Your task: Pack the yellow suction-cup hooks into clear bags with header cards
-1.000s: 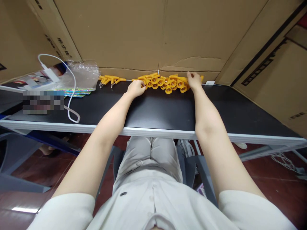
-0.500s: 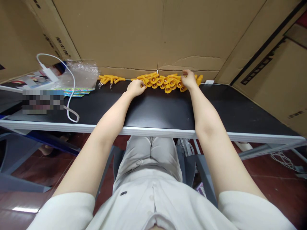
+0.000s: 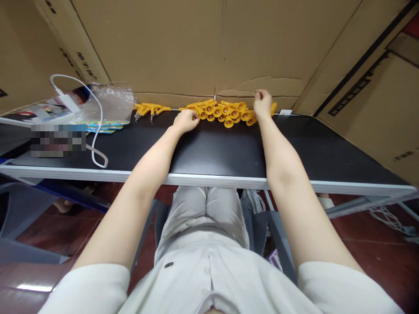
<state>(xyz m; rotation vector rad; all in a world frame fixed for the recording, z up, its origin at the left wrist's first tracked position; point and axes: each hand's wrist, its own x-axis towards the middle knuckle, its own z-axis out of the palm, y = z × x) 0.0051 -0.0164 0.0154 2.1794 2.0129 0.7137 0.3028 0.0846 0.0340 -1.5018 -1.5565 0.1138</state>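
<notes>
Several yellow-orange plastic pieces with flared, bell-shaped mouths (image 3: 228, 123) lie heaped against the cardboard at the back of the table, mouths facing me. At the heap's left end rests my left hand (image 3: 186, 121), its fingers curled in beside one of the bells. Whatever its fingertips hold, if anything, is hidden. My right hand (image 3: 262, 104) is raised over the right end of the heap, near the cardboard, with its fingers bent together; I cannot see what is in them. Farther left lie orange handles (image 3: 152, 107) with thin metal spirals hanging from them.
A tall cardboard wall (image 3: 163, 48) closes off the back of the black table (image 3: 216, 152). On the left are a clear plastic bag (image 3: 113, 100), colourful flat packets (image 3: 109, 127) and a white cable (image 3: 100, 113). A small white piece (image 3: 286, 112) sits at the back right.
My right hand has shifted slightly right and its fingers have drawn together. More of the bells beside it now show. My left hand has stayed in place.
</notes>
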